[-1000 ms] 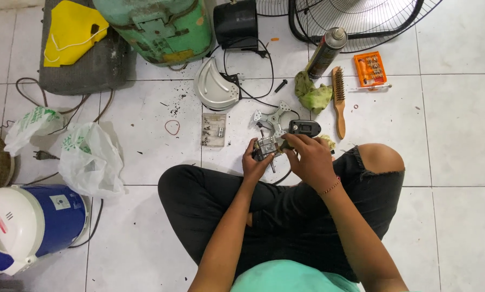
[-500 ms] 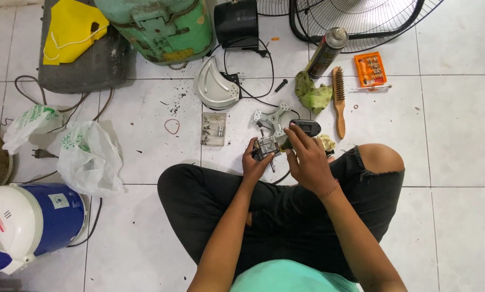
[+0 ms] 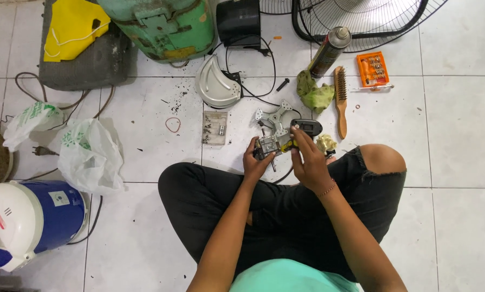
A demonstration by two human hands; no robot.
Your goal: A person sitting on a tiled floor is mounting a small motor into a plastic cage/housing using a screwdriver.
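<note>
While the left hand (image 3: pixel 255 162) grips a small metal motor part (image 3: pixel 269 145) above the lap for steadiness, the right hand (image 3: pixel 306 159) pinches its right end. Wire brush (image 3: pixel 340 100), spray can (image 3: pixel 329 51) and orange bit set (image 3: pixel 372 68) lie far right, within reach.

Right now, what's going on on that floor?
A person sits cross-legged on the tiled floor, holding a small metal motor assembly over their lap. The left hand grips it from below; the right hand works on its top. A wire brush, spray can and orange bit set lie nearby.
</note>
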